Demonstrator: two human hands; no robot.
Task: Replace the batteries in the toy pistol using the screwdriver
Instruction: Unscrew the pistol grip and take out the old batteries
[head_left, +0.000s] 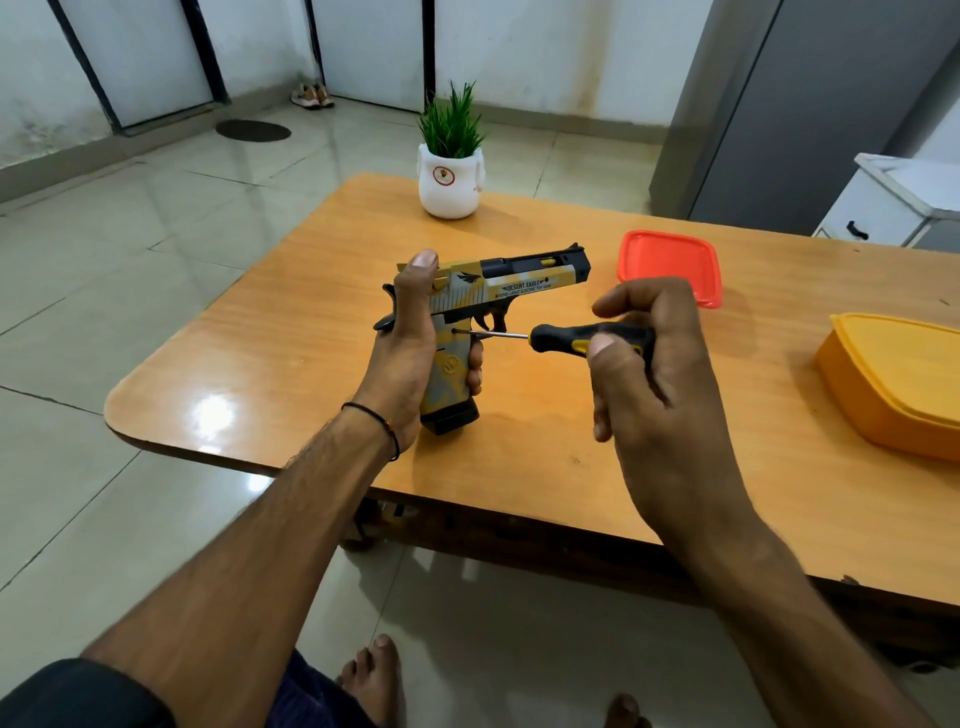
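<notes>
Over the wooden table (519, 441), the left hand (410, 353) grips the toy pistol (519, 283) upright by its handle while the right hand (649, 374) holds the screwdriver (582, 340), tip in the grip's screw hole. Looks like the unscrewing step; next it needs steady turns and inward pressure.

place: home | cues: tiled floor (130, 249), shoes (312, 96), potted plant (451, 176), wooden table (311, 338)

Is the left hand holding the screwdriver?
No, the right hand grips the screwdriver, while the left hand holds the toy pistol by its grip.
</notes>
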